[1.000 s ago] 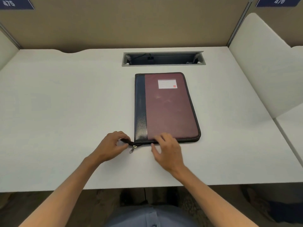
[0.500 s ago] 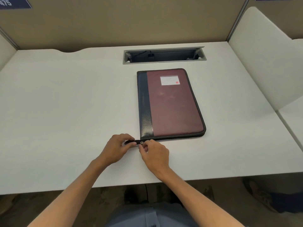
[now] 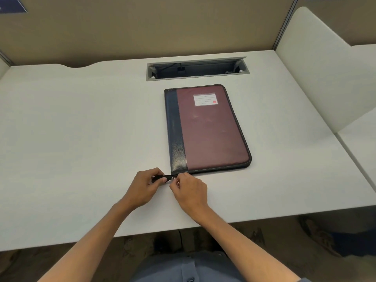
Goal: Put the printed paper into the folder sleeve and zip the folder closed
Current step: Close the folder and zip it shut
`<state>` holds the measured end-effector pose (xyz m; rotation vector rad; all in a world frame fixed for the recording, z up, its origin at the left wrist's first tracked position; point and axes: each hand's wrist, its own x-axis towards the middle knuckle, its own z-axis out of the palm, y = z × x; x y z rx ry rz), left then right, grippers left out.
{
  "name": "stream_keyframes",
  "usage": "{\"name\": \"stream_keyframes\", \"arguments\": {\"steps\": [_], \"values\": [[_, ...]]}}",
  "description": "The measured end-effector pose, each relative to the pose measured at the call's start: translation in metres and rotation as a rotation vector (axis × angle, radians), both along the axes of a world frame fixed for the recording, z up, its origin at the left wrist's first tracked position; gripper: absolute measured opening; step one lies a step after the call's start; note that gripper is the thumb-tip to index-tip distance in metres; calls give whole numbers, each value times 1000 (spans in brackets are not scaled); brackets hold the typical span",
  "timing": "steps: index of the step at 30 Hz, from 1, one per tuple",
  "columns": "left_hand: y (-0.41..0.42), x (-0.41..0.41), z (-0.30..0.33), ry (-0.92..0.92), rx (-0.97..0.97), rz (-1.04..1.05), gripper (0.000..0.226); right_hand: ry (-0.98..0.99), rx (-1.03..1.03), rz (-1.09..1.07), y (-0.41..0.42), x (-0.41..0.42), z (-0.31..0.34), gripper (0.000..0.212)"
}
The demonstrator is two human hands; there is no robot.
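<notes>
Left hand (image 3: 145,185) pinches the black zipper tail (image 3: 162,177) that projects from the folder's near-left corner; right hand (image 3: 188,189) pinches the small metal zipper pull (image 3: 173,178) just beside it, so each grip is closed on its part. Folder (image 3: 207,129) lies flat and closed on the white surface (image 3: 81,139), a rounded-corner rectangle with a maroon cover, a grained dark spine strip (image 3: 175,131) along its left side, and pale stitching round the border. A white lined label (image 3: 205,99) sits near its far end. Long axis runs away from the person, spine to the left, far end slightly left of the near end. Near short edge lies close to the hands, set back from the surface's front edge. Far short edge stops just short of a recessed metal cable tray (image 3: 197,68). Bare surface extends wide on the left; on the right a white divider panel (image 3: 325,78) bounds the room.
</notes>
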<state>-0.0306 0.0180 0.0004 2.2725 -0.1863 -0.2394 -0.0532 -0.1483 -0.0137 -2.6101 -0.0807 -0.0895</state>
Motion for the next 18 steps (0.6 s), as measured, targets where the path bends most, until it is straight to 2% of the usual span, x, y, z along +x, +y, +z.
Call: {"name": "stream_keyframes", "arguments": {"steps": [8,18], "values": [[-1,1,-5,4,71,93,17,-199,-211,25,-36,5,5,28],[-5,2,-3,-17,145,132,25,-253,-208,-44,-115,14,-3,25]]}}
